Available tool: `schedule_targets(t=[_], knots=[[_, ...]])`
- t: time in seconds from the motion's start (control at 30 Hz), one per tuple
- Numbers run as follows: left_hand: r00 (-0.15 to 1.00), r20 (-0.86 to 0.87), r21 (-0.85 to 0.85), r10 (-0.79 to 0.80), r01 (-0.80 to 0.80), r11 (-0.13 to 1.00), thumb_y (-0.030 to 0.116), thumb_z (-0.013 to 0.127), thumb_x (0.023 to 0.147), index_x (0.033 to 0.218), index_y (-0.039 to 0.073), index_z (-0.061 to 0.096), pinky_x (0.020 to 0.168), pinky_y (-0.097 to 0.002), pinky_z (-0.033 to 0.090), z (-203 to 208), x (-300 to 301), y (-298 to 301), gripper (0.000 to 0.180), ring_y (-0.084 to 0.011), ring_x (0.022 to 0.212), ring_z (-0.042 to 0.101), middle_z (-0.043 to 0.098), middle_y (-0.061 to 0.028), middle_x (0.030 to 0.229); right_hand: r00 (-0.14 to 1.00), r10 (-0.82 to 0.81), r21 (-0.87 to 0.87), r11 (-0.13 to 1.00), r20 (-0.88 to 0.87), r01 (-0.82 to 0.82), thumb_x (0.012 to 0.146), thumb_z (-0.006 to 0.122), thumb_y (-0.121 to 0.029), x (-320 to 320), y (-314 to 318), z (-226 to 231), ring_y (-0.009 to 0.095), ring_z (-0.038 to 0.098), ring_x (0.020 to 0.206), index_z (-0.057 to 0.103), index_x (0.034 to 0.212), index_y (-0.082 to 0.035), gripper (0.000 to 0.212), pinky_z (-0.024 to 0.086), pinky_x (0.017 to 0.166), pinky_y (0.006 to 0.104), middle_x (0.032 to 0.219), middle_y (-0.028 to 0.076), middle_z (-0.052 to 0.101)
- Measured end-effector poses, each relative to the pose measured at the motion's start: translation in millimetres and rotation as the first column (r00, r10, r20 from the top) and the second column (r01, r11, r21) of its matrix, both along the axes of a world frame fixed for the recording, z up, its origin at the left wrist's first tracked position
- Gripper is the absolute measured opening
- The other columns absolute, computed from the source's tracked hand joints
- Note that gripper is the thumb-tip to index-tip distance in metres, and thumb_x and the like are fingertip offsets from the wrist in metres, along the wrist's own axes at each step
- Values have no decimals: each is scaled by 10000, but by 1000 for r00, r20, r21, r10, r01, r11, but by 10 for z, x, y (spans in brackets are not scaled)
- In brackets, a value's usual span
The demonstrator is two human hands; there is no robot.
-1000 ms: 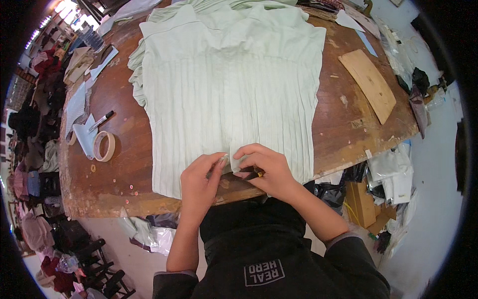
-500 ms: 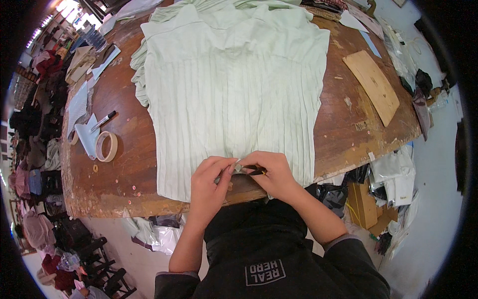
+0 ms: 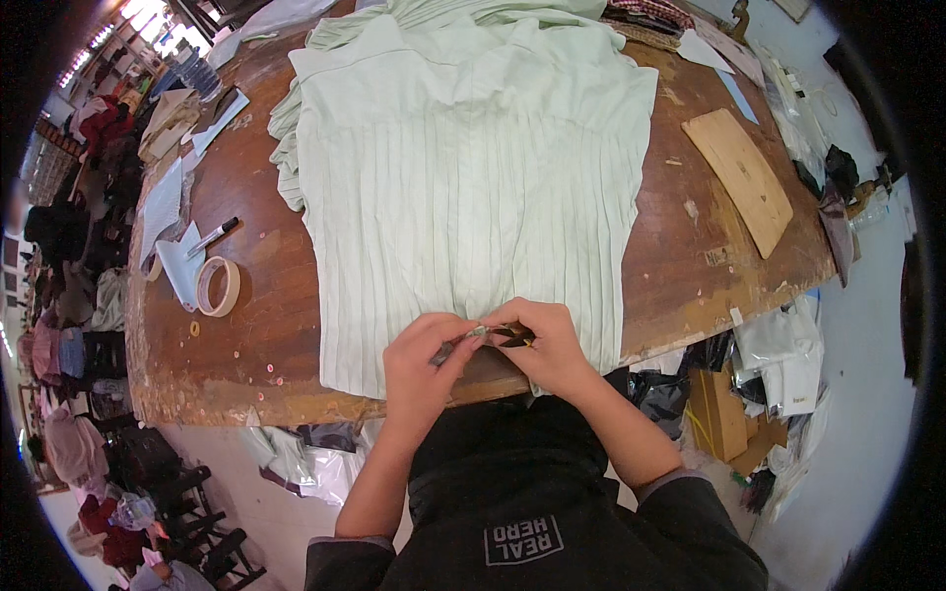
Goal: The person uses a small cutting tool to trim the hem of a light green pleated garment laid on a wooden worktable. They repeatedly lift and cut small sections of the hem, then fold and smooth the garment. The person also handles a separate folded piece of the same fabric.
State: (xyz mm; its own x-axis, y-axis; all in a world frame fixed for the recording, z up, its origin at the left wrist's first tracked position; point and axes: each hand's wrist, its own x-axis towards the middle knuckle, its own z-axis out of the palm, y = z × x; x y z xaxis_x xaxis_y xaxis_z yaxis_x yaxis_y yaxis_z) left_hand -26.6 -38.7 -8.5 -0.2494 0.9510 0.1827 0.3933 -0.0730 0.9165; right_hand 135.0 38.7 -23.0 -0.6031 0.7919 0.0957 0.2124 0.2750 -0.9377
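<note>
A pale green pleated garment lies spread over the wooden table, its lower edge drawn up at the near side. My left hand is closed on that garment, pinching a bit of its hem between thumb and fingertips. Close beside it, my right hand grips dark thread snips, whose shape is partly covered by the fingers. The fingertips of both hands nearly meet at the hem. What lies right between them is too small to make out.
On the worn brown table, a tape roll, a marker and blue paper lie at the left. A curved wooden board lies at the right. Plastic bags and a cardboard box sit below the right edge.
The view has shifted slightly. My left fingertips have moved a little right, closer to the right hand, and the hem is bunched more tightly. The snips remain in my right hand.
</note>
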Motion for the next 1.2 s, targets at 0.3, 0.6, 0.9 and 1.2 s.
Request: schedule_targets(t=[0.3, 0.6, 0.9, 1.2], knots=[[998, 28, 17, -49, 49, 999, -43, 737, 766, 882, -1, 671, 700, -270, 500, -38, -47, 36, 140, -163, 804, 648, 695, -89, 911, 999, 48, 88, 995, 24, -50, 764, 678, -24, 35, 26, -2, 289, 679, 776, 657, 964, -63, 205, 519, 684, 334, 852, 112, 685], [985, -62, 17, -161, 163, 987, -76, 672, 813, 934, -1, 603, 669, -287, 513, 28, -106, 35, 158, -199, 781, 638, 636, -105, 933, 993, 100, 133, 985, 55, -107, 760, 678, -38, 36, 23, -13, 312, 660, 823, 629, 1009, -95, 260, 514, 702, 365, 910, 101, 670], [974, -216, 152, -68, 103, 983, -92, 664, 806, 939, -6, 584, 712, -302, 521, -151, -75, 16, 177, -232, 807, 647, 644, -125, 918, 998, 61, 235, 971, -26, -53, 728, 690, 6, -9, -1, -25, 319, 662, 877, 629, 1096, -98, 387, 524, 721, 376, 933, 96, 673], [978, -158, 120, -137, 157, 980, -66, 678, 799, 947, -11, 577, 702, -332, 512, -88, -111, 11, 188, -291, 786, 620, 614, -135, 908, 993, 83, 393, 913, 87, -111, 667, 707, 15, 31, -14, -81, 281, 674, 793, 635, 1097, -102, 451, 528, 654, 370, 905, 64, 676]])
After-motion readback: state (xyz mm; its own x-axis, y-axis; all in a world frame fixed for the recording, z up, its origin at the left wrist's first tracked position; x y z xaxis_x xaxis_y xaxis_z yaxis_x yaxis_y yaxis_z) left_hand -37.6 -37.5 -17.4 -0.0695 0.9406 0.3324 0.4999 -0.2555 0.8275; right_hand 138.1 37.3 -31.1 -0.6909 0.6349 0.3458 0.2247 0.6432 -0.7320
